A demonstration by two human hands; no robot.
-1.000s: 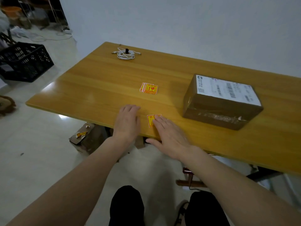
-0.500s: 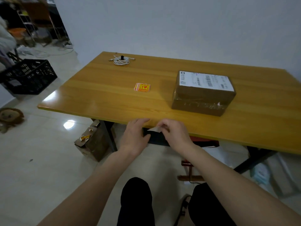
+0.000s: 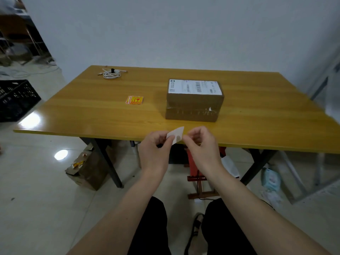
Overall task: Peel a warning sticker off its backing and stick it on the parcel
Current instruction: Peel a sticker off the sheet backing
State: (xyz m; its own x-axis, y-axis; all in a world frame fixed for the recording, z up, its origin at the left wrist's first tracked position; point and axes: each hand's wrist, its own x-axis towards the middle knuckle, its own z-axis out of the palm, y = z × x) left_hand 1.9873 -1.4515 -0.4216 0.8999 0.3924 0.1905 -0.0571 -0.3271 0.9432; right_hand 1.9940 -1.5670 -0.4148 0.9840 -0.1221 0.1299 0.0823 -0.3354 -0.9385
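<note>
Here, the left hand point(image 3: 154, 144) and right hand point(image 3: 200, 142) both pinch one warning sticker point(image 3: 175, 135), white back showing, at the table's point(image 3: 92, 115) near edge. It may be partly peeled. The parcel point(image 3: 194, 100) sits farther back.

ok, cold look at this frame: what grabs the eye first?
The two bare hands at the table's near edge: the left hand and right hand pinch a small white sticker sheet between them, its blank side to the camera. Behind them, on the yellow wooden table, sits the brown cardboard parcel with a white shipping label on top. To its left lies a small red and yellow stack of warning stickers.
</note>
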